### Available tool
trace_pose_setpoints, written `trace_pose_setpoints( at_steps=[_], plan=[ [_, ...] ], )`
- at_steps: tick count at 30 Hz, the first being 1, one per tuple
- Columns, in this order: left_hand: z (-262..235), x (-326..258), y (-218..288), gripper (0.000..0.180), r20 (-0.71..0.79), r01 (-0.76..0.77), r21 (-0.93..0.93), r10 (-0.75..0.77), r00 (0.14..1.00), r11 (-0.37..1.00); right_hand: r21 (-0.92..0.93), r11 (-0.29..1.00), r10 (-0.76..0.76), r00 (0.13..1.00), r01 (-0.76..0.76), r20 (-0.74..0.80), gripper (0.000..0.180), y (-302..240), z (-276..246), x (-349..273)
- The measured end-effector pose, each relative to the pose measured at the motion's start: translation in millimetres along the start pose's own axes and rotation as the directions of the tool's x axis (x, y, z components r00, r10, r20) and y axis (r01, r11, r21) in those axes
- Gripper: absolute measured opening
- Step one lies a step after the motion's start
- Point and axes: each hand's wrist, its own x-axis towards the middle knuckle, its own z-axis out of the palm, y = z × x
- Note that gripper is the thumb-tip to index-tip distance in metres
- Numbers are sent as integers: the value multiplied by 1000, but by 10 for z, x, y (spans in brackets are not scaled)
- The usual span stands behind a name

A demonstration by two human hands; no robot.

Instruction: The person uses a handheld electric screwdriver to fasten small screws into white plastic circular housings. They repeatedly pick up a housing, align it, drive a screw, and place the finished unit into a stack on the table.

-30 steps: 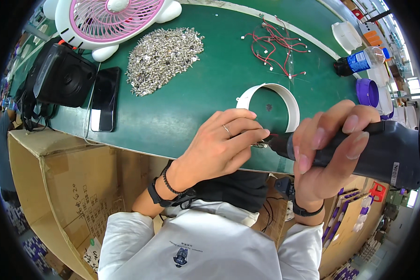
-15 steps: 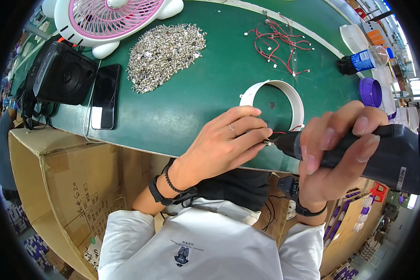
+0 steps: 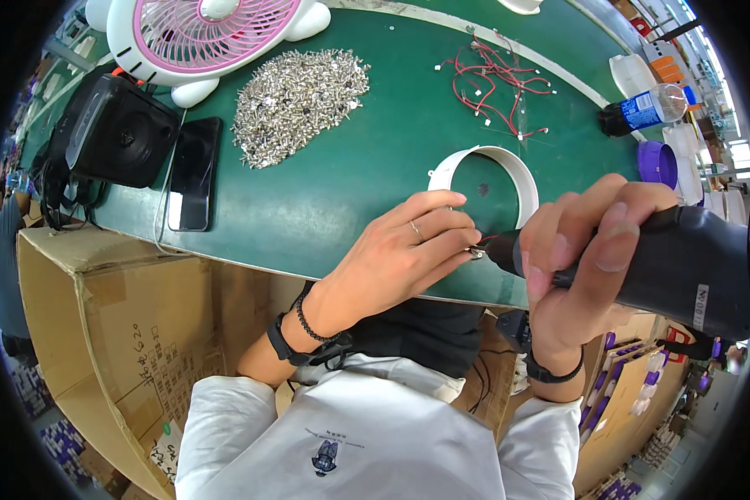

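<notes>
My right hand (image 3: pixel 587 250) is wrapped round a black electric screwdriver (image 3: pixel 683 262), its tapered nose pointing left. That tip meets a small metal piece (image 3: pixel 477 251) beside the fingertips of my left hand (image 3: pixel 408 250). The left fingers are closed at the near side of a white plastic ring (image 3: pixel 521 177), which rests on the green table close to its front edge. Part of the ring is hidden behind both hands. A short red wire (image 3: pixel 489 239) shows between the fingertips and the tool's nose.
A heap of small screws (image 3: pixel 296 104) lies at the far left, beside a phone (image 3: pixel 193 175), a black speaker (image 3: pixel 125 133) and a pink-white fan (image 3: pixel 217 33). Red wires (image 3: pixel 500 83) lie tangled at the back. A bottle (image 3: pixel 642 110) and purple ring (image 3: pixel 658 162) are at right. A cardboard box (image 3: pixel 133 325) stands lower left.
My right hand and the screwdriver have shifted slightly left and up, and the tool has tilted a little. The left hand keeps nearly the same place at the ring.
</notes>
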Motion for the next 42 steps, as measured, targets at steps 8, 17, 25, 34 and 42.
trace_pose_setpoints(
  at_steps=[8, 17, 25, 34, 42],
  plan=[
    [-13, 21, 8, 25, 1, 14, -43, -14, 1000, 999, 44, 995, -96, 995, 95, 38, 26, 6, -4, 74],
    [-28, 30, 3, 25, -18, 72, -157, -76, 997, 985, 169, 972, -132, 977, 160, -165, 31, -97, -122, 44],
    [-710, 236, -136, 23, -292, 206, 262, -126, 948, 943, -91, 994, 17, 932, -54, -361, 71, 115, -1001, -237],
    [-404, 187, 374, 46, 309, -102, 248, 21, 951, 963, -470, 852, 254, 967, -232, -17, 73, 603, -783, -969],
    [-357, 335, 307, 27, 238, -200, 150, 161, 958, 968, -410, 896, 224, 971, -171, 84, 37, 690, -802, -763]
  ],
)
